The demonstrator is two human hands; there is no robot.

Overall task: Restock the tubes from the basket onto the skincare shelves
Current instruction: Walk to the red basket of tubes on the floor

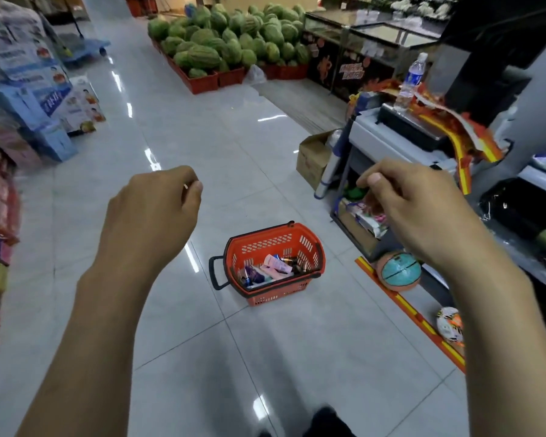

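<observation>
An orange plastic basket [300, 247] with black rim and handle stands on the tiled floor ahead of me. Several tubes [275, 266] lie in its bottom, pink, white and dark ones mixed. My left hand [153, 212] hangs in the air to the left of and above the basket, fingers curled under, holding nothing. My right hand [413, 206] is raised to the right of the basket, fingers also curled, empty. Both hands are well apart from the basket. No skincare shelf is recognisable in view.
A checkout counter [391, 137] with a water bottle [412, 80] stands on the right, balls [399, 271] at its base and a cardboard box [312, 159] beside it. Stacked goods [29, 99] line the left. A watermelon pile [230, 39] lies far ahead.
</observation>
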